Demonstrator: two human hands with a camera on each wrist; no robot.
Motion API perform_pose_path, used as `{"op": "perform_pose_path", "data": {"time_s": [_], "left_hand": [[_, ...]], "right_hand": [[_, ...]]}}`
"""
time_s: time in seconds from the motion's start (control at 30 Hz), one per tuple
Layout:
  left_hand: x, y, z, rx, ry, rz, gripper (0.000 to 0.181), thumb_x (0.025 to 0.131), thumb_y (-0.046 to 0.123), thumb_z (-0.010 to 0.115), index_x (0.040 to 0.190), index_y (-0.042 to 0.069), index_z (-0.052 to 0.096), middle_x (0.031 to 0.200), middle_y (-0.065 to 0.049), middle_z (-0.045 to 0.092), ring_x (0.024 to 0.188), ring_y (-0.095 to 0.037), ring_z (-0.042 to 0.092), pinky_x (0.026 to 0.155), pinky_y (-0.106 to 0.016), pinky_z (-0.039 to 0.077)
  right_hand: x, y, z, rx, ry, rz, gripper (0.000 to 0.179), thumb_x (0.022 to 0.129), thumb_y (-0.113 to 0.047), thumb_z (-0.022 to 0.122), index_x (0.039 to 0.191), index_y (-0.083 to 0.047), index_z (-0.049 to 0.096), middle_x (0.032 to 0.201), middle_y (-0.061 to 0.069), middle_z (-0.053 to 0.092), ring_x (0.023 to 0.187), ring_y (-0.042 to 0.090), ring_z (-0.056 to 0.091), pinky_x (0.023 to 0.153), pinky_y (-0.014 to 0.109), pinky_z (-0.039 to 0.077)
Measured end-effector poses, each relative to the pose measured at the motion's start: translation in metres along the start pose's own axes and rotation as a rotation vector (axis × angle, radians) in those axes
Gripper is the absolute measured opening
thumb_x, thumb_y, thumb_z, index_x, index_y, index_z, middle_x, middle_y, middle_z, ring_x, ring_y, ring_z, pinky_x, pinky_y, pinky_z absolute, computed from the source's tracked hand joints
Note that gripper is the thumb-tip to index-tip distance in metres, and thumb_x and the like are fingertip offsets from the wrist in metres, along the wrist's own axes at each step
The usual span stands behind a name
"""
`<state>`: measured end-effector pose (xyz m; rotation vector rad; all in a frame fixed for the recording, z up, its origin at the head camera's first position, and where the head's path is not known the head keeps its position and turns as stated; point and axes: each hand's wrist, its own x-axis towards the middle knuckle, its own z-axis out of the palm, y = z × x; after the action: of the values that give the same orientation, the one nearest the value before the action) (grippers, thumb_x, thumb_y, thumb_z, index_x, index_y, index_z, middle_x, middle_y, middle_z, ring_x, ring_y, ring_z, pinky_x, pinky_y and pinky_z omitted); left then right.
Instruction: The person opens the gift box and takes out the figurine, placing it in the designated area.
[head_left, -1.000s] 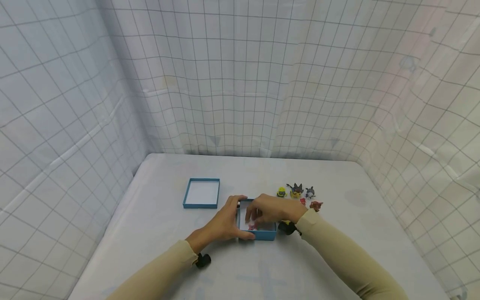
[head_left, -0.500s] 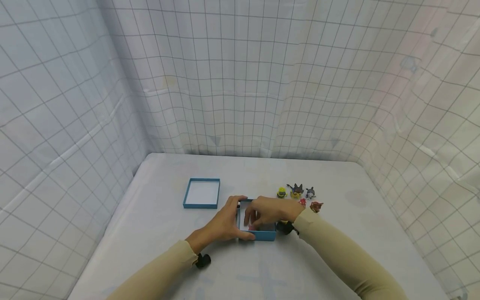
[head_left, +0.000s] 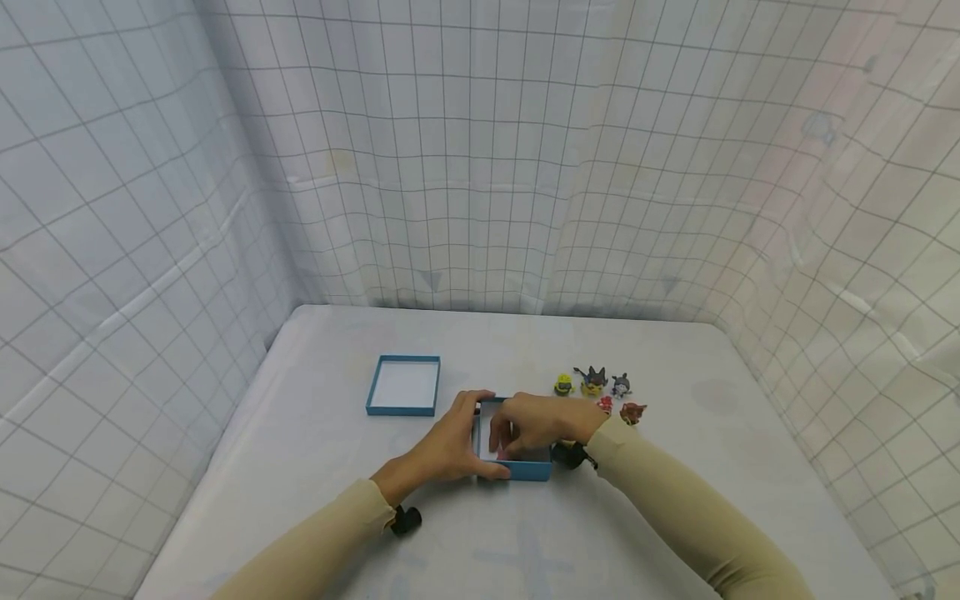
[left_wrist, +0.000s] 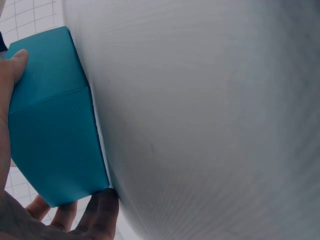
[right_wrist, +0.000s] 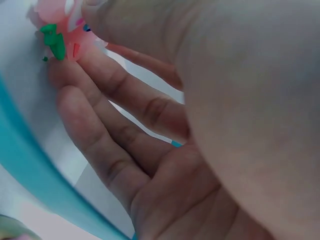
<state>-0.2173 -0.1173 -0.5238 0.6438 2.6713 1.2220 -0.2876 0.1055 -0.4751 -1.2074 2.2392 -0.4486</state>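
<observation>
My left hand grips the left side of a blue box, thumb on its near wall and fingers at the far wall. In the left wrist view the box's outer walls look teal, with fingertips round the far side. My right hand reaches down inside the box. Between its thumb and fingers it pinches a small pink figurine with a green patch, close to the white box floor. From the head view only a bit of pink shows, the rest hidden behind the fingers.
A shallow blue-rimmed lid lies to the left, inside up. Right of the box stand several small figurines: a yellow one, a dark-eared one, a grey one, a red one and a brown one.
My right hand has shifted slightly left and closed in on the pink figurine, covering more of it. The left hand and the box have stayed put.
</observation>
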Motion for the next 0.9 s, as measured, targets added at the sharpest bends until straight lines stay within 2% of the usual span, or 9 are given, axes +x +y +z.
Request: {"op": "perform_pose_path", "data": {"time_s": [0.63,0.9], "left_hand": [[0.0001,-0.0015,-0.0003,-0.001,-0.003,0.018,0.127,0.081,0.047,0.109,0.176,0.008,0.036,0.176,-0.019,0.044,0.157,-0.035,0.056,0.13,-0.057,0.053],[0.0004,-0.0026,0.0,-0.001,0.002,0.024,0.127,0.08,0.048,0.109,0.176,0.009,0.036,0.176,-0.02,0.044,0.161,-0.036,0.054,0.131,-0.058,0.052]], "right_hand": [[-0.0058,-0.0003,-0.003,0.026,0.049,-0.011,0.011,0.106,-0.018,0.089,0.115,-0.018,0.082,0.096,-0.013,0.077,0.085,0.001,0.069,0.082,0.023,0.06],[-0.0084,0.0003,-0.0036,0.038,0.084,-0.035,0.012,0.106,-0.015,0.089,0.113,-0.019,0.081,0.096,-0.01,0.079,0.085,0.002,0.07,0.08,0.023,0.06]]}}
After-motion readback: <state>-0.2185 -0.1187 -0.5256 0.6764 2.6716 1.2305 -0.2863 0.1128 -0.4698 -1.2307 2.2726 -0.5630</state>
